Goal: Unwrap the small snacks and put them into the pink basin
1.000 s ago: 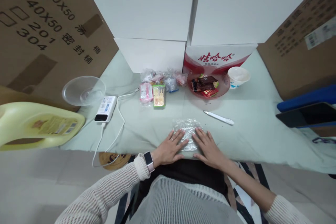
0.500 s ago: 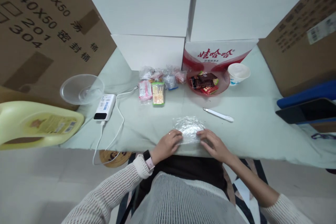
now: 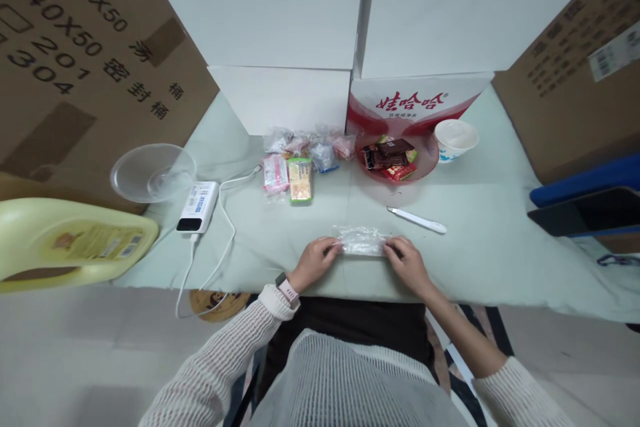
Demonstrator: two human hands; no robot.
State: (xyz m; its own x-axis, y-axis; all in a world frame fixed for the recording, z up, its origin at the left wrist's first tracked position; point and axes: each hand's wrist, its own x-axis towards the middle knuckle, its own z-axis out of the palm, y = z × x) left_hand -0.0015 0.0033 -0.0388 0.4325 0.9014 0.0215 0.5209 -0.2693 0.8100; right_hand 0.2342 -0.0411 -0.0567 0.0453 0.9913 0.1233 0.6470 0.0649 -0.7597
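Note:
A clear crinkled plastic bag point(image 3: 362, 241) lies near the front edge of the table, folded into a narrow strip. My left hand point(image 3: 317, 261) pinches its left end between thumb and fingers. At the other end my right hand point(image 3: 406, 263) is closed on the bag in the same way. What is inside the bag, if anything, I cannot make out. Just beyond my right hand rests a white-handled craft knife point(image 3: 418, 219). Further back are a packet with a green edge point(image 3: 301, 181) and a pink-and-white packet point(image 3: 276, 174).
A red translucent bowl point(image 3: 426, 165) holds wrapped snacks, with a paper cup point(image 3: 455, 139) beside it. Several small bagged items point(image 3: 324, 155) lie by the white boxes point(image 3: 280, 99). Leftward are a power bank point(image 3: 198, 207) with cable, a clear bowl point(image 3: 153, 173) and a yellow jug point(image 3: 80, 240).
The plastic bag has gone from a wide, rounded sheet to a narrower strip. Both hands have shifted slightly away from my body, and their fingers have closed on the bag's ends.

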